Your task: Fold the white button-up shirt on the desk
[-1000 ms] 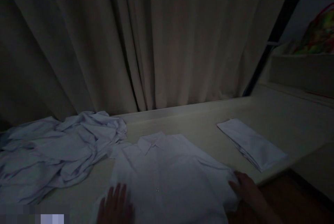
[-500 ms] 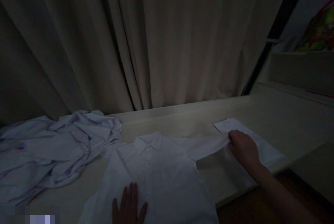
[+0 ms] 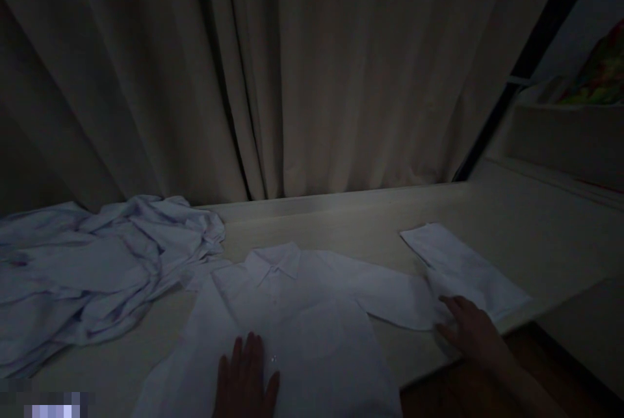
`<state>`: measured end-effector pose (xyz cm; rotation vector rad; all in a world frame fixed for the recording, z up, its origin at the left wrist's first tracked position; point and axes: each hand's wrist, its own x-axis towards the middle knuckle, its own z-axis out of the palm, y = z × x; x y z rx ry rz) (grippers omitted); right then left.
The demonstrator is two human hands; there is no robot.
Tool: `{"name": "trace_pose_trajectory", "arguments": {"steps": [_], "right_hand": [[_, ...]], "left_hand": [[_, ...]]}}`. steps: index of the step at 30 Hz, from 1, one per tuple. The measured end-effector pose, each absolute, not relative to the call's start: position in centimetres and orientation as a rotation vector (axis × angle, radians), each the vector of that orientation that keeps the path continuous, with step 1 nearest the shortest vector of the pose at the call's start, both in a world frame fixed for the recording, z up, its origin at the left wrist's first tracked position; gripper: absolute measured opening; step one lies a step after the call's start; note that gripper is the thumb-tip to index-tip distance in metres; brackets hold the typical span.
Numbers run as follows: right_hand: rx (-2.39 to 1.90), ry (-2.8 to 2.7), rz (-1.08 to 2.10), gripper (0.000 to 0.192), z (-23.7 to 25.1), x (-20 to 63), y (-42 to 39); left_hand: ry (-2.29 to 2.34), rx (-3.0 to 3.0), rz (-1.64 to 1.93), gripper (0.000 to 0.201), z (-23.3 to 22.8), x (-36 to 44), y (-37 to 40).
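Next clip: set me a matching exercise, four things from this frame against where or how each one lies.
Things:
1. left hand
2. right hand
3. crumpled shirts
4. folded shirt

Places or states:
a. heaped at the table's left end
b. flat on the front of the spread shirt
c. lying neat near the table's right edge
d. at the cuff of the outstretched sleeve

Pairs: 1-b, 2-d, 3-a, 4-c

1 head camera looks forward and down, close over the table [image 3: 511, 236]. It faces the curtain [image 3: 316, 67].
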<state>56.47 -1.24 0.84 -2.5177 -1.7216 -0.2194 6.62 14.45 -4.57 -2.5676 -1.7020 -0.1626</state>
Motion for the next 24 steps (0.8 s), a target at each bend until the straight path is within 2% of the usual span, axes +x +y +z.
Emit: {"name": "trace_pose_trajectory", "arguments": {"steps": [4, 8, 11, 18, 21, 24], "right_hand": [[-2.679, -1.197, -0.406, 0.056, 2.2, 60.3, -1.3], [-2.810, -1.073, -0.076, 0.061, 1.2, 62.6, -0.6], [-2.858, -1.012, 0.056, 0.063, 0.4, 63.5, 0.0], [-2.943, -0.867, 0.078, 0.054, 0.8, 64.7, 0.7], [-2.942, -0.791, 0.062, 0.042, 1.0, 63.9, 1.0], [-2.880, -0.747, 0.008, 0.030, 2.7, 63.3, 2.1]], "left_hand": [[-1.325, -2.894, -0.337, 0.055, -2.7, 13.5, 13.9], [-1.096, -3.191, -0.268, 0.053, -2.1, 21.1, 12.9], [-1.035, -3.291, -0.218, 0.063, -2.9, 24.3, 12.6], [-1.078, -3.345, -0.003, 0.093, -1.9, 26.2, 13.8], [-1.080, -3.332, 0.074, 0.102, -1.3, 26.7, 14.3], [-1.063, -3.328, 0.092, 0.101, -1.5, 26.9, 14.4]]}}
